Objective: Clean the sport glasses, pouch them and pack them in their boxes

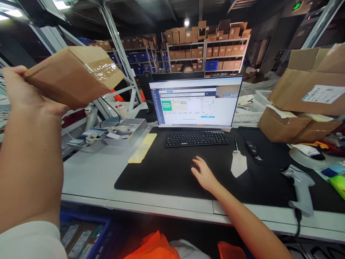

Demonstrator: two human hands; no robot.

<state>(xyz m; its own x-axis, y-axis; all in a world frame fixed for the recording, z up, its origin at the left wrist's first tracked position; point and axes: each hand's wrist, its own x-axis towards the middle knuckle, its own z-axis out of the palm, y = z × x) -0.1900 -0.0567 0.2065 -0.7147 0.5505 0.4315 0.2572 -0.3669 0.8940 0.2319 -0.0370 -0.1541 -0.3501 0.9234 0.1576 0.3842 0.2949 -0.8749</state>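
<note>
My left hand (pixel 25 95) is raised at the left and grips a taped brown cardboard box (pixel 74 73), holding it tilted in the air above the desk's left side. Over the black desk mat (pixel 151 176) my right hand (pixel 204 174) hovers low, fingers spread, holding nothing, just in front of the black keyboard (pixel 196 138). A small white scraper-like tool (pixel 238 162) lies on the mat to the right of that hand.
A monitor (pixel 195 101) stands behind the keyboard. A metal tray (pixel 125 131) and yellow notes (pixel 142 148) lie at left. A mouse (pixel 251 146), barcode scanner (pixel 300 189) and stacked cardboard boxes (pixel 302 97) are at right. A person sits behind the monitor.
</note>
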